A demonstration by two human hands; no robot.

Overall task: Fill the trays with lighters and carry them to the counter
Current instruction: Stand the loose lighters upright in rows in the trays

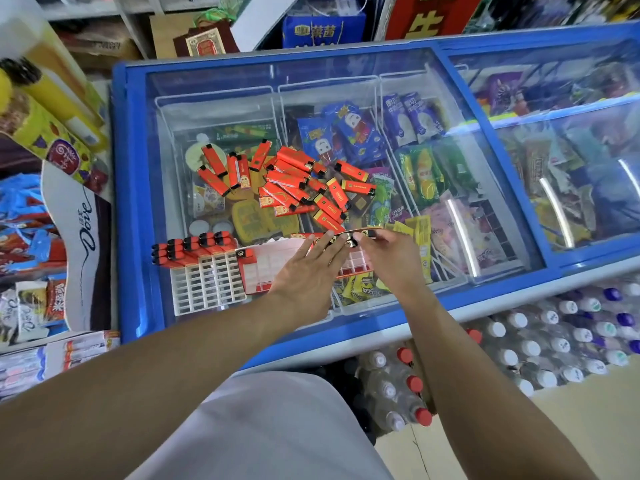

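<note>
Several loose red lighters [287,178] lie in a heap on the glass lid of a blue chest freezer [119,202]. A white grid tray [207,285] sits at the lid's front left, its far rows filled with red lighters [194,249]. Beside it to the right is a second tray [263,268] with a red rim, holding one lighter at its far left corner. My left hand [308,271] rests flat on this tray, fingers spread. My right hand [388,254] pinches the end of a row of lighters [349,235] at the tray's far edge.
Ice cream packets fill the freezer under the glass. A white Dove display [81,244] and snack packs stand at the left. Shrink-wrapped bottles [554,334] are stacked on the floor against the freezer's front right. Boxes and shelves line the back.
</note>
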